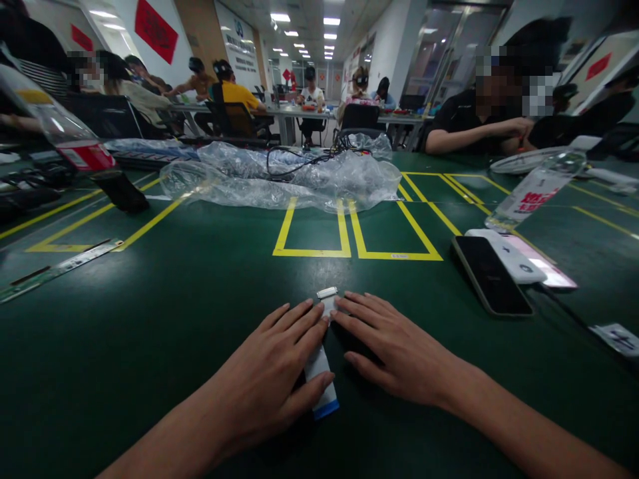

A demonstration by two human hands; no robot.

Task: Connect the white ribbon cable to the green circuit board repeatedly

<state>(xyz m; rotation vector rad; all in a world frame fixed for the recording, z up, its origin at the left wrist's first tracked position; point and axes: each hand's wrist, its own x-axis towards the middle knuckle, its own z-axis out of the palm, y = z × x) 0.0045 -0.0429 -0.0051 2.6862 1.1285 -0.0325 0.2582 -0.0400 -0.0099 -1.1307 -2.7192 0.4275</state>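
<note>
A flat white ribbon cable (319, 368) lies on the green table, with a connector (327, 292) at its far end and a blue strip at its near end. Across its left side rests my left hand (284, 359), palm down, fingers stretched out and the thumb near the blue end. My right hand (382, 339) is to the right of the cable, its fingers extended flat and the fingertips at the cable's far part, just below the connector. Neither hand is wrapped around anything. The middle of the cable is partly hidden under my left fingers.
Yellow tape (312, 253) marks rectangles on the table. Clear plastic wrap (279, 176) with black cables lies beyond. A black phone (492, 276), a white device (519, 259) and a water bottle (542, 183) stand right. Leftward are a cola bottle (84, 150) and a circuit strip (64, 266).
</note>
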